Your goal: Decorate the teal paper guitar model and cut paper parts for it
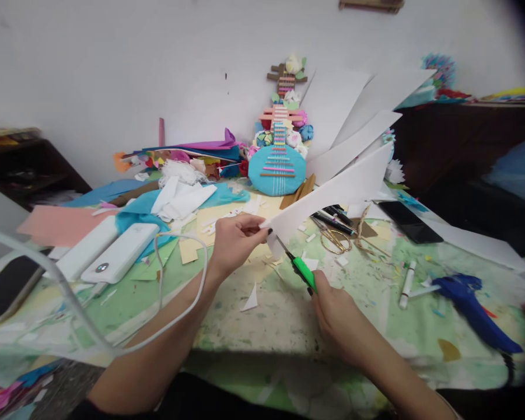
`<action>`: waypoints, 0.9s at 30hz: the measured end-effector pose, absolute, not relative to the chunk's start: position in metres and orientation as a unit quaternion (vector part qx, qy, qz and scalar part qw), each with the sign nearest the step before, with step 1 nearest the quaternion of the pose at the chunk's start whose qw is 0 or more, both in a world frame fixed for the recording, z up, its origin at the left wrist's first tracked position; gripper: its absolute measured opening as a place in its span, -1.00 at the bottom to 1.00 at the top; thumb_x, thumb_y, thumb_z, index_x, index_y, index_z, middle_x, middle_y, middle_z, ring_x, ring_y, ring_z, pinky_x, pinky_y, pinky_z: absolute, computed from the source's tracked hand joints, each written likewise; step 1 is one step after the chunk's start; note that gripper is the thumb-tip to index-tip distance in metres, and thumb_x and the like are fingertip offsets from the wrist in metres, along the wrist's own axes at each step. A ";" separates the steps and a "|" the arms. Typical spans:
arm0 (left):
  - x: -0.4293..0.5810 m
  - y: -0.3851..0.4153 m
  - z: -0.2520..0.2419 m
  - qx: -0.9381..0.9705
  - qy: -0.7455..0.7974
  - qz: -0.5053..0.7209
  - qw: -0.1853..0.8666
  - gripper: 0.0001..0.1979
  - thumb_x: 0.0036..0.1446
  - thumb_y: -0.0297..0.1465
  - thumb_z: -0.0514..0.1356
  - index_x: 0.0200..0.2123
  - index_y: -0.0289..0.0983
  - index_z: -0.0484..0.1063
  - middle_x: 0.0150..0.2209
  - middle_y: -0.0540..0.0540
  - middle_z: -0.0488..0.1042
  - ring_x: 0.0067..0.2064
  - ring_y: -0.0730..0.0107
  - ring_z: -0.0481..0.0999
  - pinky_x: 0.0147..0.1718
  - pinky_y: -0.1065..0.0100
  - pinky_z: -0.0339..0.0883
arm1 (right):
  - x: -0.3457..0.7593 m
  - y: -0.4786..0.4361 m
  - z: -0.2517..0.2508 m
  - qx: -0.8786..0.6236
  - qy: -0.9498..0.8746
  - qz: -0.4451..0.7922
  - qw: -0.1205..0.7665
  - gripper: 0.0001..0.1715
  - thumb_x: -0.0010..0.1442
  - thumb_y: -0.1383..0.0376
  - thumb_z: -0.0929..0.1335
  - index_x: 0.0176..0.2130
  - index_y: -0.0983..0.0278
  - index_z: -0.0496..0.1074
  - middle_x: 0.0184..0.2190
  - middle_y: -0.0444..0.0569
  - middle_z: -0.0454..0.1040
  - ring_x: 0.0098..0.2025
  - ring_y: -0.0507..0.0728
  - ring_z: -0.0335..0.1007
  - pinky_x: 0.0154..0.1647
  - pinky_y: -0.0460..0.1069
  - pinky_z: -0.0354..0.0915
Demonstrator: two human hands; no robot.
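Fingertips of the left hand [240, 240] pinch the near corner of a white sheet [332, 189] at the centre of the frame, thumb against the bent fingers. Fingers of the right hand [338, 315], lower and right of centre, are wrapped round the green handle of what looks like a knife [305, 273]. Its thin tip meets the sheet just beside the left thumb; whether it has gone through cannot be told. The sheet rises from there toward the upper right, its far end unsupported by either hand.

The step in hand seems to be trimming the sheet near its pinched end. The next move calls for a firm pinch to steady the paper, a controlled stroke and the left thumb out of the blade's path.

Below the hands, at lower centre, lies a pointed white scrap [251, 299]. Right of centre, gold scissors [335, 241] rest near some pens [336, 221]. Farther right are a phone [411, 221], a marker [407, 284] and a blue glue gun [476, 312]. At left, a white power bank [120, 254] lies flat, and a cable [201, 286] crosses the left forearm in view. At upper centre, a blue paper lute [276, 168] stands by the wall [135, 58].
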State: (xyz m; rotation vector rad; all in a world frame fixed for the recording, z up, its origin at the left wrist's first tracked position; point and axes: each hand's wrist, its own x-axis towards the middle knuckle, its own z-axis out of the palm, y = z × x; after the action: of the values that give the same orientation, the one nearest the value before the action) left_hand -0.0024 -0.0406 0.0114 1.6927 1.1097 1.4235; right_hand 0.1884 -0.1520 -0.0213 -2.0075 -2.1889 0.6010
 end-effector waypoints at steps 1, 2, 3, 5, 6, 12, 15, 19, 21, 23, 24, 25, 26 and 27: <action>-0.002 -0.041 0.012 0.644 0.424 0.544 0.331 -0.83 -0.18 -0.46 0.33 -0.42 -0.40 0.57 -0.47 -0.12 0.57 -0.49 0.40 0.54 -0.48 0.43 0.48 | 0.188 -0.152 -0.021 -0.661 -0.720 0.201 0.055 -0.60 0.25 0.41 0.04 0.07 0.41 0.09 -0.49 0.01 0.40 -0.49 0.11 0.27 -0.49 -0.06 -0.10; -0.002 -0.041 0.012 0.643 0.423 0.545 0.333 -0.83 -0.18 -0.46 0.33 -0.42 -0.40 0.57 -0.47 -0.11 0.57 -0.50 0.40 0.54 -0.48 0.43 0.48 | 0.189 -0.152 -0.020 -0.660 -0.721 0.203 0.056 -0.62 0.25 0.41 0.04 0.04 0.40 0.11 -0.49 0.00 0.40 -0.50 0.11 0.26 -0.50 -0.05 -0.10; -0.002 -0.041 0.012 0.643 0.423 0.545 0.333 -0.83 -0.18 -0.47 0.33 -0.42 -0.40 0.57 -0.48 -0.11 0.57 -0.51 0.41 0.54 -0.48 0.44 0.48 | 0.189 -0.152 -0.021 -0.658 -0.723 0.203 0.058 -0.64 0.25 0.40 0.04 0.02 0.39 0.12 -0.49 0.00 0.40 -0.51 0.10 0.24 -0.50 -0.05 -0.11; -0.002 -0.041 0.013 0.643 0.424 0.546 0.329 -0.83 -0.19 -0.47 0.33 -0.42 -0.41 0.57 -0.48 -0.11 0.57 -0.51 0.41 0.54 -0.49 0.45 0.48 | 0.191 -0.153 -0.022 -0.654 -0.727 0.201 0.060 -0.65 0.26 0.40 0.03 0.00 0.38 0.14 -0.48 0.01 0.40 -0.52 0.10 0.22 -0.50 -0.05 -0.12; -0.002 -0.041 0.013 0.643 0.425 0.547 0.327 -0.82 -0.19 -0.47 0.33 -0.42 -0.41 0.57 -0.49 -0.11 0.57 -0.52 0.41 0.54 -0.49 0.45 0.48 | 0.192 -0.154 -0.022 -0.652 -0.728 0.200 0.062 -0.65 0.26 0.40 0.03 0.01 0.38 0.13 -0.48 0.02 0.40 -0.52 0.10 0.22 -0.50 -0.05 -0.12; -0.002 -0.042 0.015 0.635 0.430 0.547 0.336 -0.83 -0.20 -0.46 0.34 -0.43 -0.41 0.57 -0.51 -0.10 0.56 -0.54 0.41 0.53 -0.51 0.44 0.48 | 0.193 -0.156 -0.020 -0.653 -0.725 0.210 0.058 -0.63 0.26 0.41 0.03 0.05 0.41 0.08 -0.45 0.05 0.42 -0.46 0.13 0.29 -0.48 -0.05 -0.08; -0.002 -0.043 0.015 0.631 0.433 0.549 0.335 -0.83 -0.21 -0.46 0.34 -0.44 -0.41 0.57 -0.51 -0.09 0.56 -0.54 0.40 0.53 -0.51 0.44 0.49 | 0.192 -0.156 -0.019 -0.653 -0.726 0.209 0.059 -0.63 0.26 0.41 0.03 0.05 0.41 0.07 -0.44 0.05 0.42 -0.44 0.14 0.32 -0.46 -0.05 -0.06; -0.002 -0.042 0.014 0.631 0.430 0.551 0.336 -0.82 -0.21 -0.45 0.35 -0.44 -0.40 0.57 -0.50 -0.10 0.56 -0.53 0.39 0.54 -0.50 0.43 0.49 | 0.193 -0.157 -0.020 -0.648 -0.727 0.210 0.081 -0.65 0.27 0.39 0.04 0.04 0.38 0.09 -0.45 0.02 0.42 -0.44 0.13 0.32 -0.46 -0.06 -0.03; -0.002 -0.042 0.014 0.632 0.429 0.548 0.340 -0.82 -0.21 -0.44 0.35 -0.44 -0.40 0.57 -0.50 -0.10 0.56 -0.53 0.38 0.54 -0.49 0.42 0.49 | 0.193 -0.159 -0.021 -0.646 -0.725 0.217 0.096 -0.67 0.27 0.39 0.05 0.03 0.37 0.10 -0.44 0.01 0.42 -0.43 0.12 0.32 -0.44 -0.06 -0.01; -0.003 -0.042 0.013 0.635 0.429 0.546 0.338 -0.82 -0.20 -0.44 0.34 -0.43 -0.40 0.57 -0.49 -0.10 0.56 -0.51 0.38 0.55 -0.48 0.43 0.49 | 0.193 -0.160 -0.020 -0.650 -0.720 0.222 0.104 -0.67 0.27 0.39 0.06 0.02 0.36 0.09 -0.45 -0.01 0.41 -0.44 0.11 0.31 -0.44 -0.07 -0.01; -0.003 -0.042 0.013 0.638 0.429 0.544 0.336 -0.82 -0.19 -0.44 0.34 -0.42 -0.40 0.57 -0.50 -0.10 0.56 -0.51 0.38 0.55 -0.48 0.43 0.49 | 0.192 -0.161 -0.020 -0.652 -0.717 0.222 0.106 -0.67 0.27 0.39 0.05 0.02 0.36 0.09 -0.45 -0.02 0.40 -0.44 0.11 0.31 -0.45 -0.07 -0.01; -0.003 -0.042 0.013 0.640 0.429 0.544 0.332 -0.82 -0.18 -0.44 0.33 -0.42 -0.40 0.57 -0.50 -0.10 0.56 -0.51 0.38 0.55 -0.48 0.43 0.49 | 0.192 -0.161 -0.019 -0.653 -0.716 0.221 0.108 -0.68 0.27 0.39 0.05 0.02 0.36 0.10 -0.46 -0.03 0.39 -0.45 0.10 0.30 -0.46 -0.07 -0.02; -0.003 -0.042 0.012 0.642 0.430 0.543 0.329 -0.82 -0.17 -0.44 0.33 -0.41 -0.40 0.57 -0.50 -0.10 0.56 -0.51 0.39 0.55 -0.48 0.43 0.49 | 0.191 -0.162 -0.017 -0.653 -0.717 0.219 0.108 -0.69 0.28 0.39 0.05 0.01 0.36 0.10 -0.47 -0.04 0.38 -0.46 0.10 0.29 -0.46 -0.06 -0.03; -0.003 -0.042 0.012 0.642 0.431 0.543 0.327 -0.83 -0.17 -0.44 0.32 -0.41 -0.40 0.57 -0.49 -0.10 0.56 -0.51 0.39 0.55 -0.48 0.44 0.48 | 0.191 -0.162 -0.016 -0.654 -0.718 0.215 0.109 -0.70 0.28 0.38 0.05 -0.01 0.36 0.12 -0.48 -0.05 0.37 -0.48 0.10 0.28 -0.47 -0.06 -0.04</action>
State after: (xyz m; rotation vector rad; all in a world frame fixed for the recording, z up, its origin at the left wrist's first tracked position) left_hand -0.0030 -0.0417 0.0124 1.6827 1.1280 1.4238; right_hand 0.1912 -0.1623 -0.0159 -1.9218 -2.1100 0.6322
